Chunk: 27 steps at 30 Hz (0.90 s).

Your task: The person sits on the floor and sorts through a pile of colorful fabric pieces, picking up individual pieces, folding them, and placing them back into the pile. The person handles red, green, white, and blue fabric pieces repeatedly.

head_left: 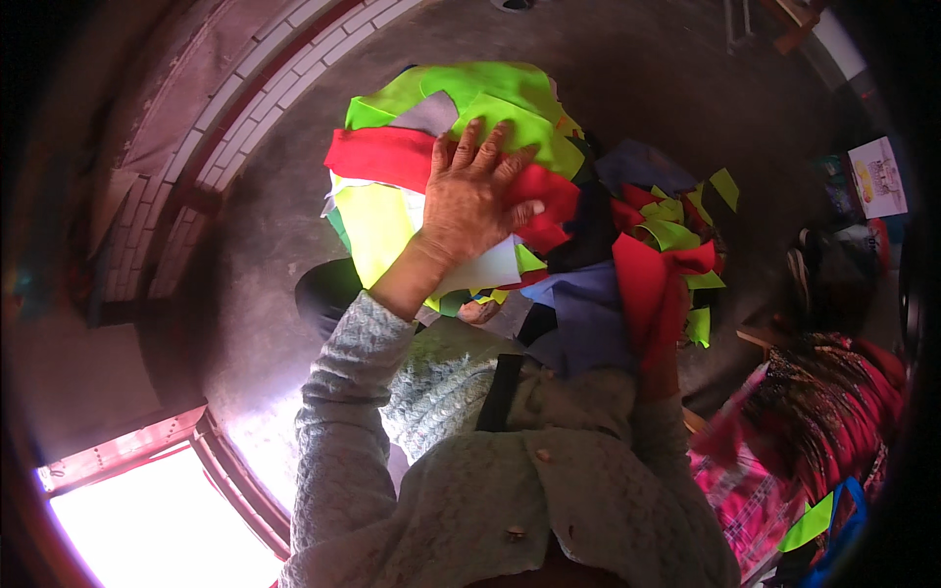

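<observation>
My left hand (475,201) lies palm down with its fingers spread on a heap of cloth pieces. Under and around it are a red strip of cloth (377,158), lime-green cloth (500,83), a yellow piece (377,230) and a grey piece (428,115). On the right, my right wrist (660,380) runs up beneath a red cloth piece (642,299) draped beside the heap. That cloth and shadow hide my right hand's fingers. Between my arms a blue-grey cloth (588,318) hangs over my lap.
Smaller lime-green scraps (669,233) lie right of the heap on the grey floor (627,88). Patterned pink and red fabric (804,431) is piled at the lower right. A brick-patterned wall edge (265,103) curves along the left, above a bright opening (162,524).
</observation>
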{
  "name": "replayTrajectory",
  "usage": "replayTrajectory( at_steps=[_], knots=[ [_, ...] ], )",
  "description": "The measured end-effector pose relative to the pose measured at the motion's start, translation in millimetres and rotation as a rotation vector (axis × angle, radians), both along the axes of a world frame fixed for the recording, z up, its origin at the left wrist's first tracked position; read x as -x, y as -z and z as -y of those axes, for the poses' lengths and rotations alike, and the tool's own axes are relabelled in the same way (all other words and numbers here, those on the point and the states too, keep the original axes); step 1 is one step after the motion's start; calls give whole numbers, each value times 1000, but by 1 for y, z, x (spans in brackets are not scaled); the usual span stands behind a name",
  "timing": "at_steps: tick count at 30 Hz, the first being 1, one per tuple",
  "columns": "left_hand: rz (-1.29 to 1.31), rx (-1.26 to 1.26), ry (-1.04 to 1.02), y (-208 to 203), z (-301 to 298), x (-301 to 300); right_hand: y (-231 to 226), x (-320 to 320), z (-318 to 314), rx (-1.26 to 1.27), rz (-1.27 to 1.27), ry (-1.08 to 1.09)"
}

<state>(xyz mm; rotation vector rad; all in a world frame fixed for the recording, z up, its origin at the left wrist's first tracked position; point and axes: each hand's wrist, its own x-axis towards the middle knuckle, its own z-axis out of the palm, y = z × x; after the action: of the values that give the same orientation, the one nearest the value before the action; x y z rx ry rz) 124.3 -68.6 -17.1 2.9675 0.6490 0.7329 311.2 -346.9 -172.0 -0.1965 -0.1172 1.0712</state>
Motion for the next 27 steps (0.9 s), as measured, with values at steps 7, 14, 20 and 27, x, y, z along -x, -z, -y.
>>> replayTrajectory(
  at_steps=[7, 14, 20, 27],
  knots=[
    [-55, -40, 20, 9, 1, -3, 6, 8, 1, 393, 370, 231],
    [-12, 32, 2, -8, 15, -7, -41, 31, -16, 740, 813, 276],
    [206, 403, 323, -15, 70, -30, -29, 31, -16, 764, 817, 250],
    [385, 675, 402, 2, 92, -58, -39, 31, -27, 680, 299, 113]
  ],
)
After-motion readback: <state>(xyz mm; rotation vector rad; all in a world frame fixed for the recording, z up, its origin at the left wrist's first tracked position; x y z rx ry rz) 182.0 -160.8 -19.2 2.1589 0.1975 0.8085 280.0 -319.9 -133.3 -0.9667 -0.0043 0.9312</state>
